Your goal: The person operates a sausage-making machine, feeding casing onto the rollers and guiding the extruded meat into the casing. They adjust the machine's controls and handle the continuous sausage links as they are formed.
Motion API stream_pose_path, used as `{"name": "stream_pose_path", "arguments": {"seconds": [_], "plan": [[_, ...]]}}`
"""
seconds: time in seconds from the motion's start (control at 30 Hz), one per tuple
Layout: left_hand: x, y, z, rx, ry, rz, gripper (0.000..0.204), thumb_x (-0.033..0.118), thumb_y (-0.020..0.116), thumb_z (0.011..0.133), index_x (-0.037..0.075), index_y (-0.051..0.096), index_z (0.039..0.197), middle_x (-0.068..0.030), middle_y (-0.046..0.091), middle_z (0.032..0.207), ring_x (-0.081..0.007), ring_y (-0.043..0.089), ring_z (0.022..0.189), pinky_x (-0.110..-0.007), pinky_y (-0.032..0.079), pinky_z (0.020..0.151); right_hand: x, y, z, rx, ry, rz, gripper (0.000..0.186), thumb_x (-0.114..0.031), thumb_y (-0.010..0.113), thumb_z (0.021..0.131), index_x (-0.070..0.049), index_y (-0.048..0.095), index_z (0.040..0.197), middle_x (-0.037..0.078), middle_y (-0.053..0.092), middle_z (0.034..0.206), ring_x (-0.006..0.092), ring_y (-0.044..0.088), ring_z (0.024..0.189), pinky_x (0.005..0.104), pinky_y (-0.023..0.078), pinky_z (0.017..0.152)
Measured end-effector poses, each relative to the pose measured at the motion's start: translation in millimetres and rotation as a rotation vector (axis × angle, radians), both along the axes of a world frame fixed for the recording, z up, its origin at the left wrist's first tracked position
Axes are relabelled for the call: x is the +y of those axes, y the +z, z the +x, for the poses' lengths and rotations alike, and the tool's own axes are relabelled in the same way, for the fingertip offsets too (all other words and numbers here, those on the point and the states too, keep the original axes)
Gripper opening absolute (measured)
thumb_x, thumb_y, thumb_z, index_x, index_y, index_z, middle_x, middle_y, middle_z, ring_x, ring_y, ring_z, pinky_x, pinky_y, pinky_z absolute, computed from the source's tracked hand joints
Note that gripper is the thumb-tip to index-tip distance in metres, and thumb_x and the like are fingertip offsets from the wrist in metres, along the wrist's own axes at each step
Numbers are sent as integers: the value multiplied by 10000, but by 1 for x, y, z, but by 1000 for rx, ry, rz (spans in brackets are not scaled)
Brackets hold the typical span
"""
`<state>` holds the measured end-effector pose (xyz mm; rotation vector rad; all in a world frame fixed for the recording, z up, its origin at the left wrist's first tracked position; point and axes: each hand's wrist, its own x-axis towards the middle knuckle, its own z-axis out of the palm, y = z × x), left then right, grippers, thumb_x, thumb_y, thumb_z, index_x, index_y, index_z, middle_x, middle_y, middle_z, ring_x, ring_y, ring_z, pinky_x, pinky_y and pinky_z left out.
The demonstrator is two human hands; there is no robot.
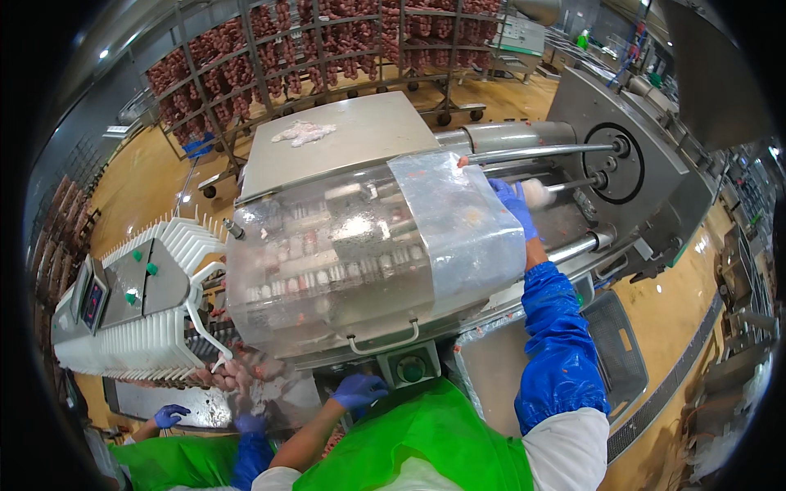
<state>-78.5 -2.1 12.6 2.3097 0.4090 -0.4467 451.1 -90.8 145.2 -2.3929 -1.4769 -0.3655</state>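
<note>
In a blue glove, my right hand (514, 211) reaches to the machine's right end, beside a hanging plastic sheet (457, 225). Its fingers curl round the left end of a bunched whitish sausage casing (537, 194), which sits on a metal stuffing tube (571, 186). Part of the grip is hidden. My left hand (359, 391), also gloved in blue, is low at the machine's front, fingers loosely extended and holding nothing visible. Just right of it is a control box with a green knob (412, 368). Sausage links show dimly through the wet transparent cover (327, 270).
White hooks (155, 340) line a conveyor at left, above pink sausages (233, 375). A co-worker's gloved hands (170, 416) are at the lower left. A handle (383, 342) juts from the cover. Racks of sausages (286, 45) stand behind; a grey crate (616, 344) is at right.
</note>
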Motion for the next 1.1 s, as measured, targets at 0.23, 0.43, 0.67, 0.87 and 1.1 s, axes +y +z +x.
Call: {"name": "stream_pose_path", "arguments": {"seconds": [0.23, 0.43, 0.67, 0.87, 1.1], "plan": [[4, -5, 16, 67, -95, -75, 341, 420, 633, 862, 136, 703, 1037, -104, 715, 925, -288, 688, 830, -401, 530, 746, -60, -79, -42, 604, 69, 637, 304, -313, 635, 813, -99, 698, 1019, 151, 694, 924, 357, 657, 843, 433, 516, 759], [0, 10, 31, 29, -60, -118, 279, 358, 640, 857, 101, 723, 928, -109, 714, 833, -263, 692, 754, -374, 532, 705, -94, -64, -90, 223, -140, -40, 236, -281, 638, 766, -105, 697, 912, 149, 673, 956, 336, 613, 913, 440, 452, 894], [-12, 33, 32, -74, 1, -29, 247, 307, 631, 863, 74, 709, 889, -157, 688, 816, -307, 673, 743, -384, 519, 704, -90, -91, -112, -43, -141, 344, 275, -229, 645, 794, -74, 643, 1021, 150, 613, 1044, 333, 558, 1050, 458, 367, 1027], [-5, 7, 48, -213, 22, -59, 205, 237, 631, 842, 53, 684, 913, -159, 690, 833, -336, 671, 762, -403, 527, 693, -198, -124, -127, 203, -509, 405, 567, -98, 584, 851, -129, 451, 1401, 268, 486, 1341, 439, 496, 1197, 467, 435, 989], [-15, 4, 52, -184, 190, -11, 198, 276, 690, 801, 79, 703, 813, -139, 689, 756, -320, 666, 678, -403, 517, 625, -395, -300, -264, 871, -947, -417, 426, -287, 568, 852, -52, 602, 1206, 251, 589, 1237, 391, 561, 1160, 446, 462, 981]]}}
